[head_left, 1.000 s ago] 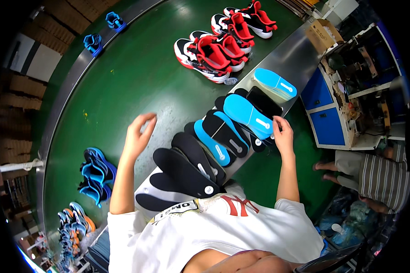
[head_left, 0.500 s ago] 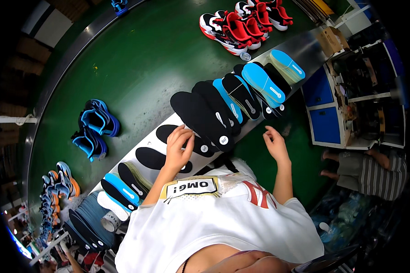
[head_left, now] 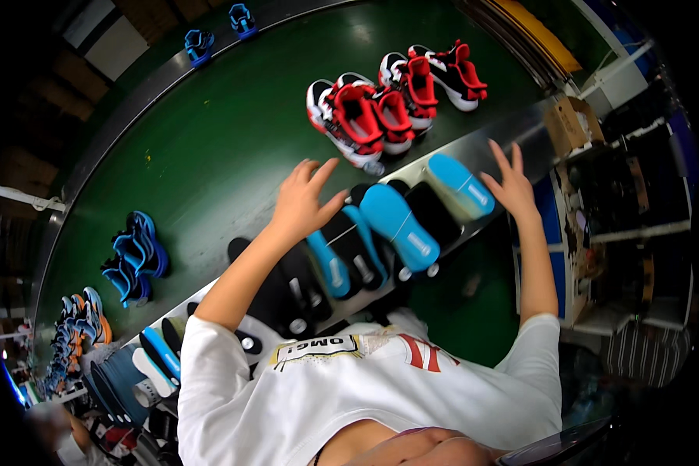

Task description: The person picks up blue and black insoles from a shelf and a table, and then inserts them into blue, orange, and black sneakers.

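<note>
My left hand (head_left: 309,200) is raised over the far edge of the insole row, fingers spread and holding nothing. Beneath and nearest to it lie black insoles (head_left: 283,283) and a narrow blue insole (head_left: 332,264). My right hand (head_left: 514,186), also open, hovers beside the stack of blue-topped insoles (head_left: 460,182) at the row's right end. Between the hands a wide bright blue insole (head_left: 400,221) lies on top of others. Beyond them stand red, black and white sneakers (head_left: 357,116), close together on the green surface.
Blue-and-black shoes (head_left: 138,248) stand on the green belt (head_left: 210,140) at left, with orange-and-blue ones (head_left: 81,330) nearer. A metal ledge (head_left: 512,128) carries the insoles. At right are a cardboard box (head_left: 573,124) and shelving (head_left: 637,233). A person (head_left: 70,435) shows at lower left.
Both hands have moved forward, away from my body, and their fingers have spread. My left hand has left the black insoles near me. The view has shifted, and the red sneakers appear closer.
</note>
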A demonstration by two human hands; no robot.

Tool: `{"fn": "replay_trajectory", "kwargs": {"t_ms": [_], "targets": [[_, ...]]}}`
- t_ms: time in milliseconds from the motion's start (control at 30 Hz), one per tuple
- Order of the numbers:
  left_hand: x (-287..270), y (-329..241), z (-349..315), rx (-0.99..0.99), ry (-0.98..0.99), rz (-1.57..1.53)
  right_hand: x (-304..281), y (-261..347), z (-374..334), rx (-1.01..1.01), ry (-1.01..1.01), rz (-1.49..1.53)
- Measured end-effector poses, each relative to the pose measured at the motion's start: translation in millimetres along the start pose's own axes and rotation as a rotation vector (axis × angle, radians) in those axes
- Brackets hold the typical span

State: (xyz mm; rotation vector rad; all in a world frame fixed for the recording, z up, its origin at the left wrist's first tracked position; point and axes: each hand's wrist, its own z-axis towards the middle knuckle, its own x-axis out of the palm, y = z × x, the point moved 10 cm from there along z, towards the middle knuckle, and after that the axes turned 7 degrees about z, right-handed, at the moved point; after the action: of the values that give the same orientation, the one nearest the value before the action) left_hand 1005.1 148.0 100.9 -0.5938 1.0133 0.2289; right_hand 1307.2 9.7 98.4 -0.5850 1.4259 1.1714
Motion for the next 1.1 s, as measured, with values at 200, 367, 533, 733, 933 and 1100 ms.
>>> {"fn": "replay_trajectory", "kwargs": {"t_ms": [200, 367, 533, 733, 933, 1100], "targets": [[164, 16, 129, -0.357, 0.371, 0.380, 119, -6, 156, -0.152, 0.101, -0.053], [222, 42, 133, -0.521, 0.644, 0.303, 139, -17, 205, -0.290, -0.053, -0.090], [225, 57, 126, -0.580, 0.546, 0.221, 104, -82, 241, -0.411, -0.052, -0.133], [220, 39, 151, -0.504, 0.518, 0.214, 146, -100, 262, -0.306, 0.465, -0.111], [253, -58, 234, -0.289, 0.481, 0.193, 74, -165, 237, -0.421, 0.254, -0.094], [302, -181, 278, -0.189, 0.445, 0.068, 9, -296, 183, -0.137, 0.315, -0.131]]}}
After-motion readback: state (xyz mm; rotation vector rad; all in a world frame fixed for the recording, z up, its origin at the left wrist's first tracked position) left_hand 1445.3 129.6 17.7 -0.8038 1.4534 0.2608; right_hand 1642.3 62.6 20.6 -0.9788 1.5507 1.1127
